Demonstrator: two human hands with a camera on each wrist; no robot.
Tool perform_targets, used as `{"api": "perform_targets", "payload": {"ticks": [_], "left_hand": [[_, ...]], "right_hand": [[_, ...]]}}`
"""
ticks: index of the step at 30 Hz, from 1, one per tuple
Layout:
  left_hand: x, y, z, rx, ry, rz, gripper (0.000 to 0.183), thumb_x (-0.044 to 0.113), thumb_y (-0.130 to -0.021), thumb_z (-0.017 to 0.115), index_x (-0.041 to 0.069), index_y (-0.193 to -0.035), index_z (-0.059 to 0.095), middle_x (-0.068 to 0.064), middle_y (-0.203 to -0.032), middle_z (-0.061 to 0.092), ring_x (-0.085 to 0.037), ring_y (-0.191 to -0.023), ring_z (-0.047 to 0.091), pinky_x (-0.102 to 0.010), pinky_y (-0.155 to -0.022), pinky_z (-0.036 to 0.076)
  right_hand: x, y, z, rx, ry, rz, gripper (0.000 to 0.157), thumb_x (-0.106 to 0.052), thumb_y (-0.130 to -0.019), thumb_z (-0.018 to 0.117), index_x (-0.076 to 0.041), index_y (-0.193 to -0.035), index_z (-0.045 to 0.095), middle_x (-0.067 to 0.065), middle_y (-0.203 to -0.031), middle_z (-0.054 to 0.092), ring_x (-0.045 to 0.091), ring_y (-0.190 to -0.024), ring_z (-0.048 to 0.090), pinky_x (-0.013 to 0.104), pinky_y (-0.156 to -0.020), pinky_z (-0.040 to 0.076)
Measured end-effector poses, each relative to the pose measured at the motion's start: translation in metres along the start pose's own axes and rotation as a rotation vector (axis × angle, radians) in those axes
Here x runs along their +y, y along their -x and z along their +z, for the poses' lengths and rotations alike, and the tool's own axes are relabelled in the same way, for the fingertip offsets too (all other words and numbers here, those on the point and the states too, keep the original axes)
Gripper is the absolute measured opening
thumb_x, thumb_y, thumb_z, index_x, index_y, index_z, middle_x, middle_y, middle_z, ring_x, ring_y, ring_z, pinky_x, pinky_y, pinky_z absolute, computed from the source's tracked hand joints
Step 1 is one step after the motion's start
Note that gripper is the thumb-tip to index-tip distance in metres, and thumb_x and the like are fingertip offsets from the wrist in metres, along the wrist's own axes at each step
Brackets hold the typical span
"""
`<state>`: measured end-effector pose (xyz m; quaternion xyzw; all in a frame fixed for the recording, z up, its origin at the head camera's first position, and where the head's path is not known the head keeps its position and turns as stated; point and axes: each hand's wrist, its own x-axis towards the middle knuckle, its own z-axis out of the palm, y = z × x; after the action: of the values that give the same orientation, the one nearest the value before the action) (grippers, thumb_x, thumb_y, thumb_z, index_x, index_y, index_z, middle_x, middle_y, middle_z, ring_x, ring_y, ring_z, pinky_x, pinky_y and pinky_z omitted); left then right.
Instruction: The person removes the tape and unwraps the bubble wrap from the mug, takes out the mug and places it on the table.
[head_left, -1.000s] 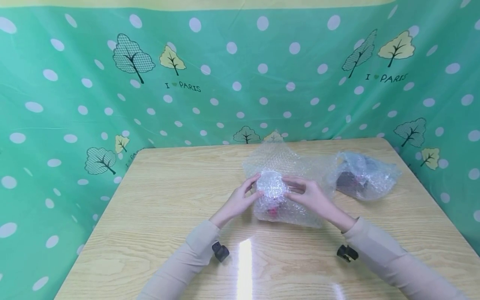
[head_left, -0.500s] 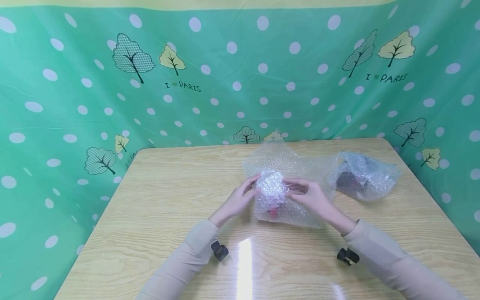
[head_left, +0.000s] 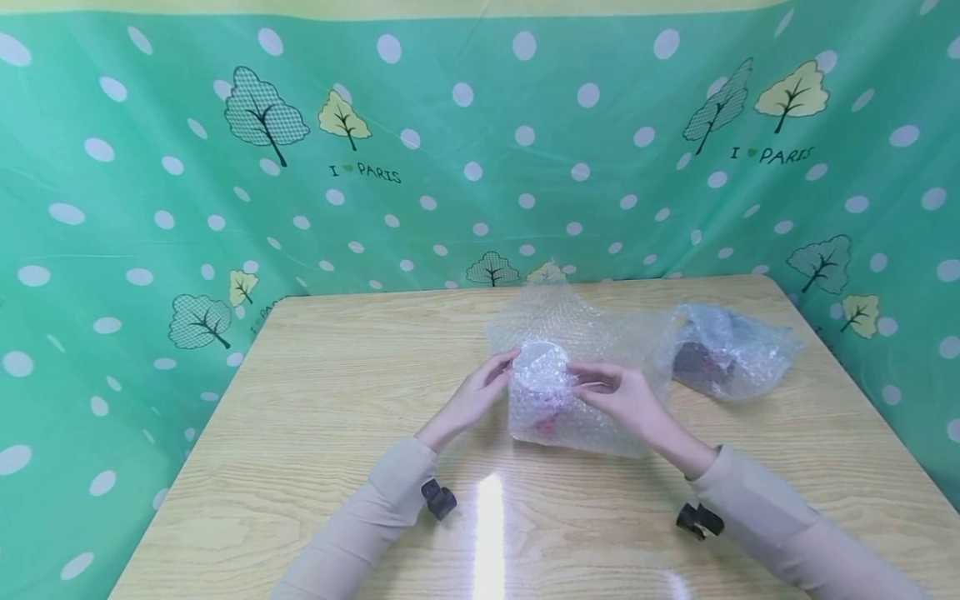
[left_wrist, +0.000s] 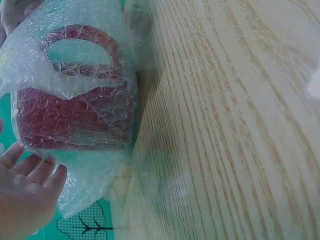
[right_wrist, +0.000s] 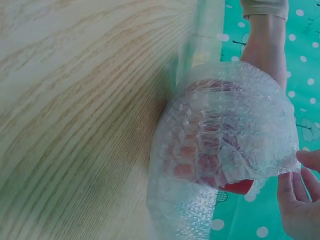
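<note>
A red mug [left_wrist: 70,117] stands on the table with bubble wrap [head_left: 592,417] around and over it. Its handle [left_wrist: 116,55] shows through the wrap, facing the near side, and its round top [head_left: 542,367] faces up. My left hand [head_left: 480,392] touches the left side of the wrapped mug with extended fingers [left_wrist: 39,172]; its thumb is mostly hidden in the head view. On the other side, my right hand [head_left: 618,392] pinches the edge of the wrap between thumb and fingers, close to the mug's rim.
Another bubble-wrapped bundle [head_left: 731,354] with something dark inside lies at the table's right rear. Loose wrap [head_left: 551,300] spreads behind the mug towards that bundle. The wooden table [head_left: 337,358] ends at a green dotted curtain [head_left: 420,200].
The wrap over the mug's top lies smoother and shines less. My left thumb has slipped down out of sight in the head view, and my right fingers have shifted slightly.
</note>
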<state>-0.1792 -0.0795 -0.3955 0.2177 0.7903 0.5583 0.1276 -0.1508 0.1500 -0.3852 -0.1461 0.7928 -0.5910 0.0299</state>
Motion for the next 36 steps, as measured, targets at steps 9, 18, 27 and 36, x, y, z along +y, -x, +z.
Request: {"api": "perform_targets", "payload": {"ticks": [9, 18, 27, 36], "left_hand": [[0.000, -0.002, 0.001, 0.017, 0.020, 0.015, 0.043, 0.012, -0.094, 0.042, -0.003, -0.133, 0.032, -0.017, -0.141, 0.026, -0.029, -0.129, 0.026, -0.033, -0.106, 0.025], [0.001, -0.001, 0.001, 0.034, 0.019, 0.027, 0.043, 0.011, -0.093, 0.044, -0.004, -0.131, 0.034, -0.018, -0.140, 0.028, -0.030, -0.128, 0.027, -0.033, -0.106, 0.025], [-0.001, -0.002, 0.001, 0.031, 0.026, 0.026, 0.043, 0.011, -0.092, 0.045, -0.005, -0.131, 0.034, -0.019, -0.140, 0.028, -0.032, -0.128, 0.027, -0.035, -0.106, 0.025], [-0.002, -0.002, 0.002, 0.039, 0.018, 0.036, 0.043, 0.011, -0.092, 0.045, -0.005, -0.131, 0.035, -0.020, -0.139, 0.029, -0.032, -0.127, 0.029, -0.034, -0.105, 0.027]], "right_hand": [[-0.003, 0.009, -0.001, -0.001, -0.039, 0.003, 0.033, 0.007, -0.077, 0.059, 0.011, -0.110, 0.055, 0.026, -0.106, 0.059, 0.006, -0.084, 0.061, 0.021, -0.076, 0.051], [-0.007, 0.021, -0.001, -0.020, -0.036, -0.004, 0.031, 0.007, -0.077, 0.059, 0.012, -0.107, 0.056, 0.026, -0.103, 0.059, 0.006, -0.083, 0.061, 0.020, -0.076, 0.051], [-0.010, 0.035, -0.002, -0.044, -0.016, 0.018, 0.032, 0.003, -0.077, 0.061, 0.010, -0.108, 0.057, 0.024, -0.100, 0.061, 0.010, -0.084, 0.062, 0.021, -0.076, 0.052], [-0.010, 0.045, -0.004, -0.104, 0.030, 0.018, 0.033, -0.003, -0.077, 0.064, 0.009, -0.108, 0.057, 0.021, -0.100, 0.062, 0.011, -0.083, 0.062, 0.020, -0.074, 0.052]]}}
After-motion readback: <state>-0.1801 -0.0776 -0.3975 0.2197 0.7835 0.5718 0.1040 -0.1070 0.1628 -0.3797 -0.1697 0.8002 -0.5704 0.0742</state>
